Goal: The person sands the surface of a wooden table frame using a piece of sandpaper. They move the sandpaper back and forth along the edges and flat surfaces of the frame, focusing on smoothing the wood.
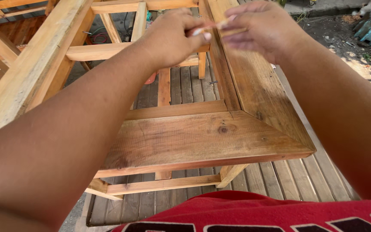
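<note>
My left hand (170,36) and my right hand (260,28) meet at the top of the head view, above a wooden frame with mitred flat boards (202,137). Both pinch a small thin pale strip (213,26) held between the fingertips; it is blurred, and I cannot tell what it is. The hands hover over the frame's right board (254,90) without touching it. My forearms reach in from the lower left and right.
A thick light timber beam (26,73) runs diagonally at left. Cross rails (108,50) and legs stand under the frame on a slatted wooden deck (288,178). Nails stick out near the inner edge (213,82). Bare ground with debris lies at upper right (348,38).
</note>
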